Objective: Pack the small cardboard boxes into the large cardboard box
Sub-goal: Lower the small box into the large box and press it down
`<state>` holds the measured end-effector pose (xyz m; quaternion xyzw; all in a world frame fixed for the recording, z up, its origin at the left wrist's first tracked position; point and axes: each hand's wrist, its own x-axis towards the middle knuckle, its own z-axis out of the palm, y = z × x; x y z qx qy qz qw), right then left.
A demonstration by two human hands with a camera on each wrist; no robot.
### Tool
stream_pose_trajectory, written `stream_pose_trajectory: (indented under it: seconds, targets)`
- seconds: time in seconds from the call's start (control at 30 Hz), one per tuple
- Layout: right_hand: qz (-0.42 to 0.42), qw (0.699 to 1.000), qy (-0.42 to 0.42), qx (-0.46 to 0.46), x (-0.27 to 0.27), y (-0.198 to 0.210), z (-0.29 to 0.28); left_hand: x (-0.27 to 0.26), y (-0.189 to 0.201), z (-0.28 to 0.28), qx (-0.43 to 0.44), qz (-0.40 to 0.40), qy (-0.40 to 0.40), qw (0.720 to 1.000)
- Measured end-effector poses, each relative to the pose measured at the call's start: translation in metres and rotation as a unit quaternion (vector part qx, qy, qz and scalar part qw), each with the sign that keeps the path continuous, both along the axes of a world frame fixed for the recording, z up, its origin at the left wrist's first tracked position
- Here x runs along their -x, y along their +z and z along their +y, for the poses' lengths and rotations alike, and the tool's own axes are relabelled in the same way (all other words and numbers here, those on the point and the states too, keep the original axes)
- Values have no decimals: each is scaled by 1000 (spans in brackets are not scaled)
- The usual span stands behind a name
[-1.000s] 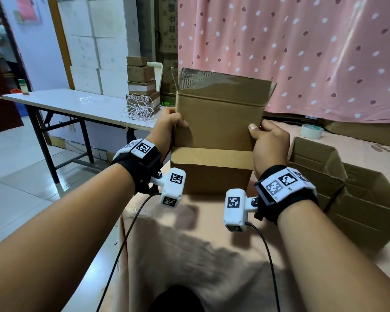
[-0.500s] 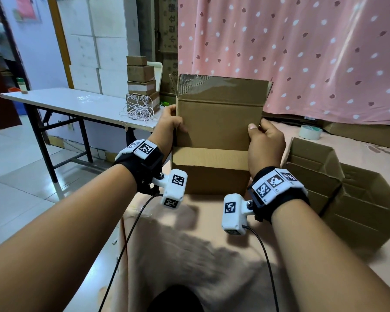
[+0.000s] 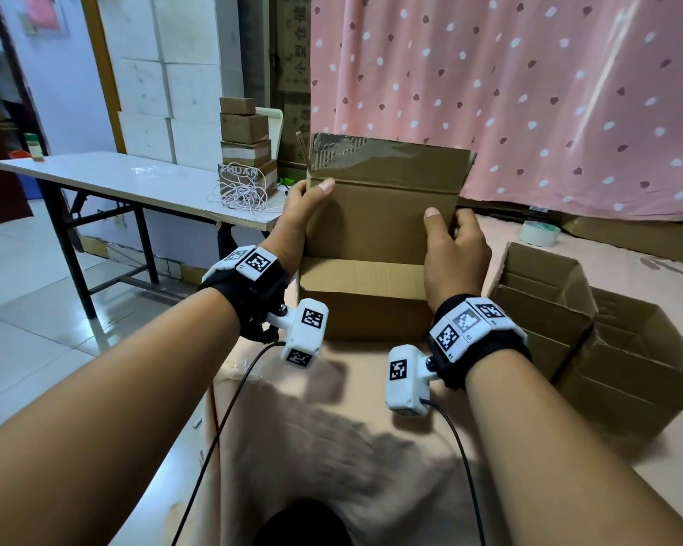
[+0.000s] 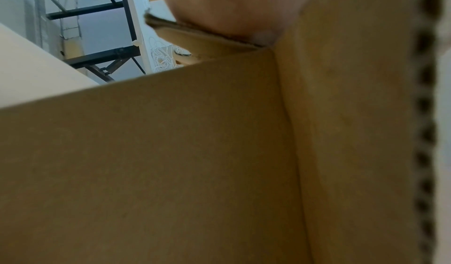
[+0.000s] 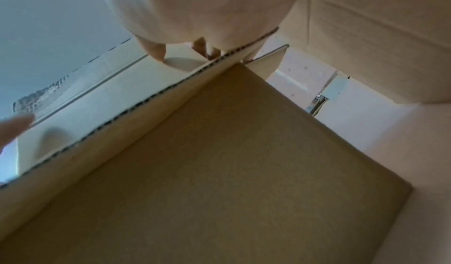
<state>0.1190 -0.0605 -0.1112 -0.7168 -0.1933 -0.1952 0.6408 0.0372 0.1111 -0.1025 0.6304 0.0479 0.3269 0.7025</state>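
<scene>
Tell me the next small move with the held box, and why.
Probably set the box down upright and fold its flaps outward. Both the left hand and right hand grip its side edges, it stands with flaps raised, and the small boxes sit stacked, unpacked, on the white table.

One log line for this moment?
left hand: grips cardboard box | right hand: grips same box | box: upright, flaps open

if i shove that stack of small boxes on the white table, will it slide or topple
Probably topple. The stack of small boxes stands several high and narrows upward, so a high push likely tips the top ones. They look like light cardboard, though contents are hidden. The string tangle at its base might snag sliding on the white table.
</scene>
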Motion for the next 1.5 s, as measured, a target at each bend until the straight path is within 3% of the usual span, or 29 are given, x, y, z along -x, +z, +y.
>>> stream_pose_trajectory:
  seconds: [0.43,0.6,0.87,1.07,1.5]
  targets:
    - [26,998,37,50,8,2,2,-10,-8,10,23,2,2,1000]
    - [-5,998,55,24,7,1,2,-5,-2,2,-48,-51,44,997]
    - [-2,997,35,66,9,1,0,-9,-3,4,-124,-52,67,989]
    - [19,998,32,59,6,0,0,-14,-7,11,-98,-38,20,994]
    - [18,997,25,68,0,-4,1,-15,-10,14,-26,-48,22,998]
